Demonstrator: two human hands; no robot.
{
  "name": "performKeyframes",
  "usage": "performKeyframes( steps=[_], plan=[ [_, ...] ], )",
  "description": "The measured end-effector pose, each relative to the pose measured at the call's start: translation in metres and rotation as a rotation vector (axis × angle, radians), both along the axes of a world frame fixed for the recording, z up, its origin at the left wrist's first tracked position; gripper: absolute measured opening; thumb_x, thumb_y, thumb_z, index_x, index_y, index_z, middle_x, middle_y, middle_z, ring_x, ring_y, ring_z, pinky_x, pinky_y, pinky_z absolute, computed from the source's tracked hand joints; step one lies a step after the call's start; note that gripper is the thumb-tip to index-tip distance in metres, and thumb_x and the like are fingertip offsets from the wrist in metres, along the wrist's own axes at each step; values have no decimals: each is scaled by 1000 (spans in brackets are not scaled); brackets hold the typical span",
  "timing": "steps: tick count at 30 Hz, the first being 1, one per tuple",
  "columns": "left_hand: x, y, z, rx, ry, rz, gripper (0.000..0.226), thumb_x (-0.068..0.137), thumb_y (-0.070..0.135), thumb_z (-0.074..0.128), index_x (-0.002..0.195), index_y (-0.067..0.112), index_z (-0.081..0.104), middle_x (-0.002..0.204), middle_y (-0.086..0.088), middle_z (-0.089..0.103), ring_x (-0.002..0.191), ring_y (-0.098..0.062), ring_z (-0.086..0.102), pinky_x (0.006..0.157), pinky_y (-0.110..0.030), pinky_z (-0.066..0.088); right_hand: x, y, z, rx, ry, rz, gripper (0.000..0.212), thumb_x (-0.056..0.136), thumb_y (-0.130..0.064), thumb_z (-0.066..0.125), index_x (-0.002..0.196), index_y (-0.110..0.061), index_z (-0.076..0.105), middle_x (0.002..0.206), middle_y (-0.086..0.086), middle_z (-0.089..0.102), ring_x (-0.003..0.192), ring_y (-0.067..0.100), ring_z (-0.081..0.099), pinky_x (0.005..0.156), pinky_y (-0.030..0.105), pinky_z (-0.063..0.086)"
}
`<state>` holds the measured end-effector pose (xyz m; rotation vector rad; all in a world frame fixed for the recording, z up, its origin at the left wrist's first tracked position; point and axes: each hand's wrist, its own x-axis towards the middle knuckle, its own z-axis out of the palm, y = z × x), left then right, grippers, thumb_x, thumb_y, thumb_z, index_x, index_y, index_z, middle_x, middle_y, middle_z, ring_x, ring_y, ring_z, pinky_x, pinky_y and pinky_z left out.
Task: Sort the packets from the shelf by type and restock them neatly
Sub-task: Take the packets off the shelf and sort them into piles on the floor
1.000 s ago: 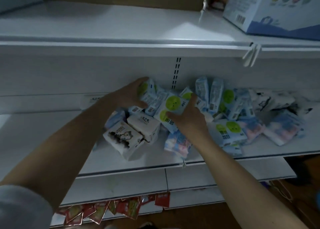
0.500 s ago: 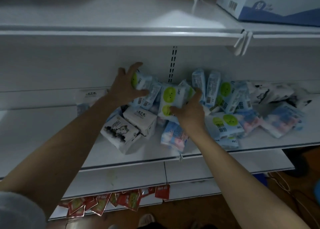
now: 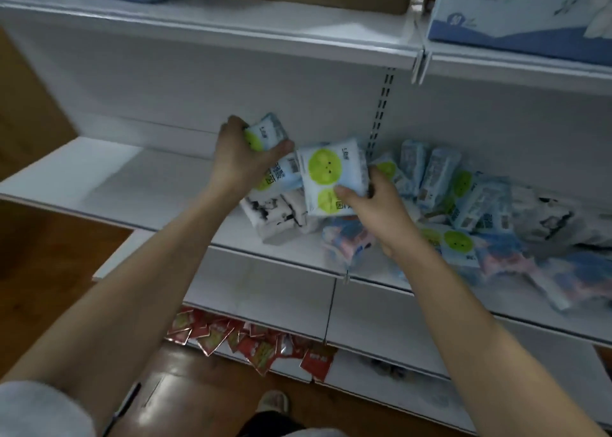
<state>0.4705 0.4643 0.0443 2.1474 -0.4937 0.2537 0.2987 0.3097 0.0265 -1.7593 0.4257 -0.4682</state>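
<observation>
A white metal shop shelf [image 3: 159, 185] runs across the view, bare at its left and heaped with packets at its right. The left hand [image 3: 238, 158] is curled round a small green-dot packet [image 3: 265, 133], thumb on its near edge, lifted above the shelf with its long axis tilted up to the right. The right hand [image 3: 377, 204] pinches a larger green-dot packet [image 3: 328, 175] by its lower right corner, face toward the camera, long axis nearly upright, just right of the left hand's packet. Below them lie white panda-print packets [image 3: 275, 214] and a pink-and-blue packet [image 3: 347, 238]. Farther right, light-blue packets [image 3: 440, 168] stand on end against the back panel. Red sachets [image 3: 258, 344] crowd the lowest shelf. A blue-and-white carton [image 3: 516, 9] sits on the top shelf at right.
</observation>
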Motion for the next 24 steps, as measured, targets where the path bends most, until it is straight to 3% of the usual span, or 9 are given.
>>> performKeyframes(
  steps=[3, 5, 7, 10, 12, 16, 21, 24],
  plan=[
    [-32, 48, -8, -1, 32, 81, 62, 66, 58, 81, 97, 13, 52, 90, -4, 62, 76, -18, 61, 58, -28, 43, -8, 19, -8, 32, 23, 82, 30, 88, -15, 71, 114, -19, 56, 107, -3, 69, 92, 10, 68, 74, 30, 60],
    [-52, 90, -21, -14, 137, 131, 56, 68, 56, 81, 100, 14, 58, 99, -9, 66, 87, -22, 65, 70, -35, 54, -12, 37, -12, 81, 28, 163, 31, 86, -11, 74, 111, -16, 56, 103, -1, 69, 86, 12, 68, 62, 25, 59],
    [-76, 133, -33, -90, 246, 175, 50, 71, 46, 82, 102, 13, 62, 103, -11, 68, 88, -21, 69, 74, -40, 60, -15, 58, -17, 48, 55, 252, 33, 81, -13, 79, 106, -16, 58, 96, -3, 68, 81, 9, 67, 64, 24, 57],
    [-118, 193, -49, -90, 272, 328, 41, 74, 32, 84, 100, 11, 60, 93, -1, 67, 76, -9, 67, 58, -22, 55, -17, 100, -26, -52, 130, 399, 33, 75, -15, 83, 102, -13, 64, 89, -3, 70, 75, 8, 64, 70, 25, 52],
    [-145, 228, -58, -64, 293, 467, 41, 71, 36, 85, 93, 17, 57, 86, 8, 63, 73, -4, 62, 55, -23, 50, -13, 129, -34, -70, 167, 488, 27, 76, -16, 82, 96, -13, 66, 85, -1, 70, 71, 9, 62, 67, 26, 50],
    [-184, 310, -76, 7, 363, 691, 44, 65, 51, 84, 83, 25, 53, 80, 12, 63, 72, -7, 63, 64, -38, 55, 3, 202, -44, -110, 220, 704, 18, 82, -15, 78, 92, -25, 66, 88, -5, 72, 76, 9, 67, 63, 22, 53],
    [-217, 413, -105, -44, 423, 840, 43, 69, 52, 82, 89, 26, 55, 85, 12, 65, 71, -5, 62, 57, -31, 50, 31, 306, -74, -191, 308, 847, 21, 82, -19, 77, 98, -20, 64, 96, 3, 73, 86, 20, 71, 78, 45, 60],
    [-236, 476, -132, -134, 443, 900, 45, 72, 47, 81, 102, 23, 57, 95, 8, 67, 82, -13, 65, 71, -36, 55, 40, 374, -97, -230, 337, 878, 33, 82, -19, 77, 106, -16, 56, 93, -1, 67, 80, 14, 67, 65, 30, 55]
  ],
)
